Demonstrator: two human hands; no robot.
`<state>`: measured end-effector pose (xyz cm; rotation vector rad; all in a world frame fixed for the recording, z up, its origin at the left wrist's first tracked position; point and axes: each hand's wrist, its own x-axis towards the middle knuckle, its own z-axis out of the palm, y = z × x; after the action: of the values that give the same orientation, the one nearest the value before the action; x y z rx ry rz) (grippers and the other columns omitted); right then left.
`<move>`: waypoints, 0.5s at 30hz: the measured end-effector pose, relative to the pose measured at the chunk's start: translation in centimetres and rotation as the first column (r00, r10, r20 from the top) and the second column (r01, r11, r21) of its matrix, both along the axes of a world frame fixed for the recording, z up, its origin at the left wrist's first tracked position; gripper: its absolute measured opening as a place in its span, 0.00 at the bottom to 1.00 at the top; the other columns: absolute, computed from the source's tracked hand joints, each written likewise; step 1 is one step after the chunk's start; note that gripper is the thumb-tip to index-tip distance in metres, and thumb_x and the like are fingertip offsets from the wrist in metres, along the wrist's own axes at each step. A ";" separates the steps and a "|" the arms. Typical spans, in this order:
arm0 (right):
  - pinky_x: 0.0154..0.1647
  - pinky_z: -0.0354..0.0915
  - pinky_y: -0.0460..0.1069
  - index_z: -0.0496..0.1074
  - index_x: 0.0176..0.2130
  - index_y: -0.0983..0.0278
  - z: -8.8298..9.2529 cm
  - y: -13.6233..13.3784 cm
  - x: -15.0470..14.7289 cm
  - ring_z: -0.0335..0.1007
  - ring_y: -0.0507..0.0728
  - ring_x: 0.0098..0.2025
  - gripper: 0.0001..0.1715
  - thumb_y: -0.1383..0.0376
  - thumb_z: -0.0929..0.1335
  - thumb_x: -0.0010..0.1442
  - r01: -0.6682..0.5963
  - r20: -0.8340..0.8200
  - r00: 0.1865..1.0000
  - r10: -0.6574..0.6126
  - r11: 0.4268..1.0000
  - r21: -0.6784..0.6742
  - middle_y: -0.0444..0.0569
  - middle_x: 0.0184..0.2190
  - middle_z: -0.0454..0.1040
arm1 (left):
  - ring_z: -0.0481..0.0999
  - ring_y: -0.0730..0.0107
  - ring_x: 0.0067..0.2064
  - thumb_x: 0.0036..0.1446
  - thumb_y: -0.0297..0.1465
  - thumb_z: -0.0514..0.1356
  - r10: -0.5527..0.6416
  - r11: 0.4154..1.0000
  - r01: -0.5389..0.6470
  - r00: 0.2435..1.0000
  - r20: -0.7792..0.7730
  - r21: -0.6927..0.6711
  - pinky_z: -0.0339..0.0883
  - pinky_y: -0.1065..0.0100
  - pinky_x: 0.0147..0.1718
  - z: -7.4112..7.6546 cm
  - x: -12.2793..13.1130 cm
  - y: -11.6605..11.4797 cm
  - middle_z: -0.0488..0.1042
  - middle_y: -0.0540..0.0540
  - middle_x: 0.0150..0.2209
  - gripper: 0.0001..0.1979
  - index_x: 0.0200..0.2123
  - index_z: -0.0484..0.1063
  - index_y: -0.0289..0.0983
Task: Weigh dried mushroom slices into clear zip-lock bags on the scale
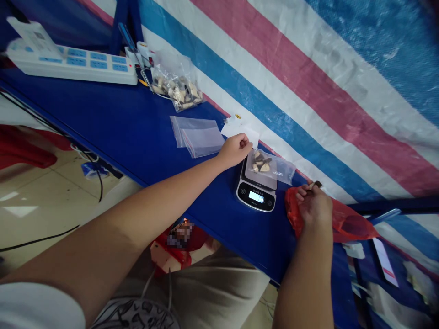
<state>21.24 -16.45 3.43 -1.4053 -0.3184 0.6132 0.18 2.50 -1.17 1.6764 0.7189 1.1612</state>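
A small clear zip bag [279, 170] with several pale, dark-edged dried pieces in it lies on the plate of a digital kitchen scale [255, 196]. The scale's display is lit, but its digits are too blurred to read. My left hand [236, 150] is closed, fingers curled, at the upper left corner of this bag; whether it pinches the film is hidden. On the right, my right hand [314, 208] pinches a dried mushroom-like piece [315, 184] above a red plastic bag [343, 221].
Flat zip bags [202, 136] and white paper [252, 135] lie left of the scale on the blue table [113, 121]. Behind are a filled clear bag [180, 89], a screwdriver [127, 39] and a power strip [82, 66]. Striped sheeting [274, 82] borders the back.
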 end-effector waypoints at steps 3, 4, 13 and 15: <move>0.17 0.54 0.39 0.67 0.36 0.64 0.0 0.0 0.0 0.57 0.45 0.20 0.04 0.71 0.67 0.58 -0.001 -0.027 1.000 0.002 1.000 0.021 0.38 0.25 0.62 | 0.65 0.71 0.28 0.59 0.28 0.59 0.000 1.000 0.000 1.000 0.002 -0.002 0.59 0.64 0.32 -0.1 0.0 0.0 0.65 0.52 0.25 0.11 0.25 0.61 0.39; 0.17 0.55 0.39 0.68 0.36 0.65 0.0 0.0 0.0 0.57 0.45 0.20 0.04 0.72 0.66 0.58 -0.002 -0.037 0.999 0.003 1.000 0.029 0.38 0.25 0.62 | 0.64 0.71 0.28 0.59 0.28 0.59 0.000 1.000 0.000 1.000 0.004 0.000 0.59 0.64 0.32 -0.1 0.1 0.1 0.65 0.52 0.25 0.11 0.25 0.61 0.39; 0.19 0.58 0.38 0.70 0.35 0.65 0.0 -0.2 0.1 0.59 0.45 0.21 0.07 0.74 0.66 0.54 -0.048 -0.061 0.997 0.051 0.997 0.059 0.39 0.24 0.64 | 0.64 0.72 0.29 0.60 0.29 0.59 -0.001 1.000 0.001 1.000 -0.011 0.012 0.60 0.64 0.33 -0.1 0.1 0.0 0.65 0.52 0.25 0.11 0.26 0.61 0.39; 0.19 0.59 0.39 0.70 0.35 0.65 0.1 -0.2 -0.1 0.60 0.46 0.21 0.06 0.74 0.66 0.55 -0.057 -0.059 0.996 0.061 0.996 0.064 0.40 0.24 0.66 | 0.64 0.72 0.28 0.59 0.29 0.59 0.002 1.000 -0.002 1.000 -0.010 0.016 0.59 0.64 0.32 -0.1 0.1 0.0 0.65 0.52 0.25 0.11 0.25 0.61 0.39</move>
<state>21.19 -16.65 3.53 -1.3186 -0.3288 0.6875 0.23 2.52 -1.29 1.6958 0.7194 1.1635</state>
